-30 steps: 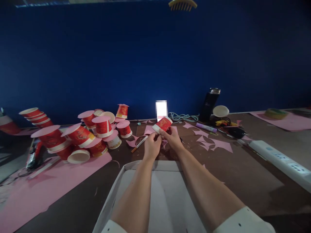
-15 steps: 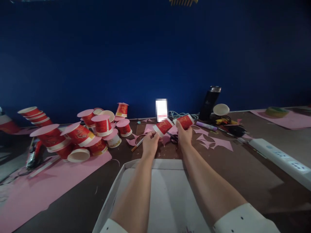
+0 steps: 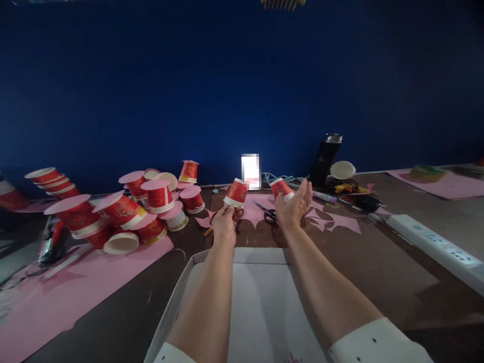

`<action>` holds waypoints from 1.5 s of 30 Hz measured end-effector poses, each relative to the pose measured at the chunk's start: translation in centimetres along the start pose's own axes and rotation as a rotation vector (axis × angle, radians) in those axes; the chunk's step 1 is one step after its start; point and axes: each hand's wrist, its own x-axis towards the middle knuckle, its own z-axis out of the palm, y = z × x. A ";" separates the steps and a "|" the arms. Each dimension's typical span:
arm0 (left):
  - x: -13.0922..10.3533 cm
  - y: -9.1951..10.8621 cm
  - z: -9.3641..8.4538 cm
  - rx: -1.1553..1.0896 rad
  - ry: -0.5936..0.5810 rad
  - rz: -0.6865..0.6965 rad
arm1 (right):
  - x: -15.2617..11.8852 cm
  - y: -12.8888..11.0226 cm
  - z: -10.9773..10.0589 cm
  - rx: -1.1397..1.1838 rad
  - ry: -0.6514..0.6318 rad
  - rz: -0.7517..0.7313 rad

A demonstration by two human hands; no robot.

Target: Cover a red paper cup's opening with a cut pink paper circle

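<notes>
My left hand (image 3: 226, 224) pinches the white rim of a red paper cup (image 3: 236, 192), which is upside down and slightly tilted. To the right, a second red cup (image 3: 282, 189) leans, rim down, at my right hand (image 3: 294, 205). That hand's fingers are stretched out and raised, while its thumb side touches the cup near the rim. Between the hands, dark-handled scissors (image 3: 269, 216) rest by pink paper scraps (image 3: 255, 212). Many red cups with pink paper discs (image 3: 157, 194) are piled on the left.
A white box (image 3: 260, 292) lies under my forearms. On the right are a black flask (image 3: 325, 161), a cup on its side (image 3: 343, 170), a purple tube (image 3: 324, 196) and a white power strip (image 3: 434, 242). Pink sheet (image 3: 94, 287) spreads at the left.
My left hand has moved left and turned its cup more upright, rim down. The right cup now slants the other way, and the fingers of my right hand have opened out.
</notes>
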 end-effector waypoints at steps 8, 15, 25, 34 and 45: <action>1.7 -0.7 -0.7 0.092 0.152 0.194 | -1.2 -1.7 -0.7 -0.095 -0.406 -0.208; 2.4 2.2 -1.8 0.052 0.421 0.557 | -3.3 -3.3 -0.3 0.071 -0.629 -0.388; 2.0 2.5 -1.9 0.098 0.396 0.541 | -8.0 -7.0 1.5 -0.074 -1.042 -0.796; 1.3 1.9 -1.3 0.118 0.319 0.457 | -7.7 -6.9 1.0 -0.275 -0.969 -0.793; 2.4 1.2 -2.3 0.386 0.322 0.453 | -5.2 -5.4 0.5 -0.028 -0.680 -0.220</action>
